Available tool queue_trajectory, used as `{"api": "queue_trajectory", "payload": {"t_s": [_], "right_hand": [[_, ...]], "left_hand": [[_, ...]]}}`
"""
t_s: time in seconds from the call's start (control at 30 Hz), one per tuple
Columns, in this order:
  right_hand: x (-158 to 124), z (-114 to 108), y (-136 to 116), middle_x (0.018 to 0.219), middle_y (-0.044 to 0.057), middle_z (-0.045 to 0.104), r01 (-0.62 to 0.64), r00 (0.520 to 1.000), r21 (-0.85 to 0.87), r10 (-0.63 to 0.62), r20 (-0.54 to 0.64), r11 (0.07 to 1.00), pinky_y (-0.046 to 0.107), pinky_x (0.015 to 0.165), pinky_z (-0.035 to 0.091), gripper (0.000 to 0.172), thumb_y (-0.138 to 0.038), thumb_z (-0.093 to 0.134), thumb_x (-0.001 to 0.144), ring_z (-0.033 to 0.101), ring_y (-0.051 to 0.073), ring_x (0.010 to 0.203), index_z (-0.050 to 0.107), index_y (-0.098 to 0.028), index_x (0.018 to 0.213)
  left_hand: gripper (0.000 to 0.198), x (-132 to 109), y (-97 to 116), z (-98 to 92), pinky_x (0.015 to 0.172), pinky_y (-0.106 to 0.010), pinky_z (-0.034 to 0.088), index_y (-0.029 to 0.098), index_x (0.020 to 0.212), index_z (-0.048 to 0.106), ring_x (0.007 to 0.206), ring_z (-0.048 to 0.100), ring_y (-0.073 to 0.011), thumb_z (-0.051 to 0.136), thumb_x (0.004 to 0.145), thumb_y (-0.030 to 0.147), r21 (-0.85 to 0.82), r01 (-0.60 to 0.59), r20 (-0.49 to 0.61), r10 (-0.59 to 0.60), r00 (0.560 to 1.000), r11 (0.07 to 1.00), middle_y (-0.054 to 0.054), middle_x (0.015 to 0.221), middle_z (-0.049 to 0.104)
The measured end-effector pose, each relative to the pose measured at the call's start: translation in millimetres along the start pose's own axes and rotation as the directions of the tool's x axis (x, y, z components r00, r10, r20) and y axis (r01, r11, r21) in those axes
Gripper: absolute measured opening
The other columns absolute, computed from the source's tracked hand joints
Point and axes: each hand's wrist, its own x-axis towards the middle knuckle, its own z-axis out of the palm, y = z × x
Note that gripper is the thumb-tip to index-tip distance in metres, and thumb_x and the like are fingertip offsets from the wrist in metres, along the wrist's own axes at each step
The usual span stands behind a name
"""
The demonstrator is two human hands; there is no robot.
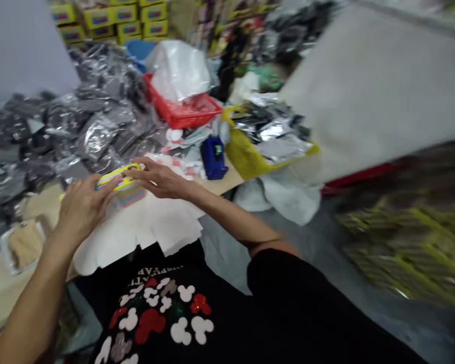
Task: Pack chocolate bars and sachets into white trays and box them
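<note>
A small yellow box (131, 191) with pink and blue bands on its side is between my two hands, over white paper sheets (167, 217) on the work table. My left hand (81, 205) grips its left end, thumb along the near top edge. From the other side, my right hand (161, 178) has its fingers closed on the box's top right corner. Clear plastic shows under the box near my left hand. What the box holds is hidden.
Silvery plastic packets (98, 131) are heaped behind and left. Beyond my right hand are a blue tape dispenser (214, 159), a red basket (182, 119) and a yellow bin (246, 154) of packets. Yellow boxes (127, 20) are stacked at the back. A small tray (23, 245) lies left.
</note>
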Motion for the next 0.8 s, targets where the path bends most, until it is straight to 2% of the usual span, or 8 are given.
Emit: {"api": "queue_trajectory", "payload": {"t_s": [0.1, 0.13, 0.2, 0.27, 0.3, 0.43, 0.53, 0.8], "right_hand": [[-38, -37, 16, 0.153, 0.012, 0.060, -0.292, 0.929, -0.024, 0.277, -0.246, 0.956, 0.042, 0.112, 0.055, 0.046, -0.019, 0.043, 0.105, 0.062, 0.024, 0.133, 0.070, -0.026, 0.142], [-55, -51, 23, 0.145, 0.013, 0.066, -0.457, 0.839, -0.012, 0.427, -0.338, 0.889, 0.043, 0.113, 0.054, 0.044, -0.017, 0.044, 0.102, 0.063, 0.025, 0.131, 0.073, -0.023, 0.134], [-91, -74, 37, 0.131, 0.017, 0.072, -0.755, 0.552, 0.083, 0.699, -0.455, 0.650, 0.047, 0.116, 0.051, 0.036, -0.012, 0.048, 0.098, 0.065, 0.030, 0.128, 0.078, -0.017, 0.117], [-118, -87, 52, 0.119, 0.021, 0.075, -0.884, 0.296, 0.206, 0.843, -0.449, 0.420, 0.049, 0.113, 0.051, 0.026, -0.011, 0.054, 0.095, 0.069, 0.034, 0.122, 0.078, -0.013, 0.103], [-128, -89, 58, 0.110, 0.022, 0.076, -0.900, 0.226, 0.256, 0.879, -0.420, 0.354, 0.048, 0.108, 0.054, 0.021, -0.010, 0.056, 0.093, 0.072, 0.035, 0.115, 0.077, -0.012, 0.098], [-139, -81, 77, 0.067, 0.007, 0.068, -0.869, 0.130, 0.427, 0.947, -0.292, 0.251, 0.033, 0.072, 0.059, 0.016, -0.014, 0.058, 0.096, 0.074, 0.025, 0.070, 0.071, -0.015, 0.087], [-136, -76, 80, 0.069, 0.002, 0.067, -0.789, 0.104, 0.571, 0.966, -0.237, 0.225, 0.024, 0.056, 0.053, 0.018, -0.015, 0.053, 0.100, 0.071, 0.016, 0.058, 0.067, -0.017, 0.087], [-150, -56, 74, 0.071, -0.005, 0.059, -0.590, 0.109, 0.741, 0.940, -0.322, 0.322, 0.020, 0.067, 0.060, 0.026, -0.024, 0.070, 0.090, 0.073, 0.012, 0.068, 0.049, -0.022, 0.075]], "left_hand": [[0.041, 8, 11, 17.2, 0.097, -0.055, 0.049, 0.040, 0.140, 0.075, 0.100, 0.066, -0.0352, 0.056, 0.105, 0.045, 0.060, -0.026, -0.116, 0.033, 0.993, 0.998, -0.016, 0.126, 0.071], [0.040, 8, 15, 21.8, 0.096, -0.055, 0.048, 0.040, 0.140, 0.076, 0.100, 0.065, -0.0357, 0.056, 0.105, 0.044, 0.073, -0.031, -0.133, 0.040, 0.990, 0.997, -0.016, 0.127, 0.071], [0.038, 7, 19, 28.0, 0.095, -0.054, 0.047, 0.039, 0.138, 0.077, 0.100, 0.065, -0.0364, 0.059, 0.105, 0.043, 0.091, -0.024, -0.145, 0.038, 0.989, 0.996, -0.016, 0.128, 0.070], [0.036, 7, 22, 30.5, 0.095, -0.052, 0.046, 0.038, 0.136, 0.078, 0.102, 0.064, -0.0363, 0.061, 0.104, 0.043, 0.096, -0.003, -0.155, 0.018, 0.988, 0.995, -0.015, 0.129, 0.071], [0.035, 8, 22, 30.8, 0.094, -0.051, 0.046, 0.037, 0.134, 0.079, 0.102, 0.064, -0.0360, 0.062, 0.104, 0.043, 0.099, 0.008, -0.162, 0.008, 0.987, 0.995, -0.015, 0.130, 0.071], [0.034, 9, 25, 27.7, 0.093, -0.048, 0.046, 0.036, 0.132, 0.080, 0.108, 0.066, -0.0358, 0.061, 0.105, 0.045, 0.126, 0.031, -0.151, -0.012, 0.989, 0.992, -0.013, 0.135, 0.071], [0.035, 8, 30, 23.6, 0.095, -0.048, 0.046, 0.035, 0.137, 0.078, 0.114, 0.066, -0.0355, 0.059, 0.107, 0.042, 0.151, 0.060, -0.108, -0.044, 0.993, 0.987, -0.014, 0.139, 0.070], [0.034, 5, 32, 24.0, 0.093, -0.048, 0.049, 0.036, 0.137, 0.076, 0.113, 0.070, -0.0342, 0.063, 0.107, 0.040, 0.171, 0.033, -0.141, -0.008, 0.990, 0.985, -0.010, 0.139, 0.073]]}}
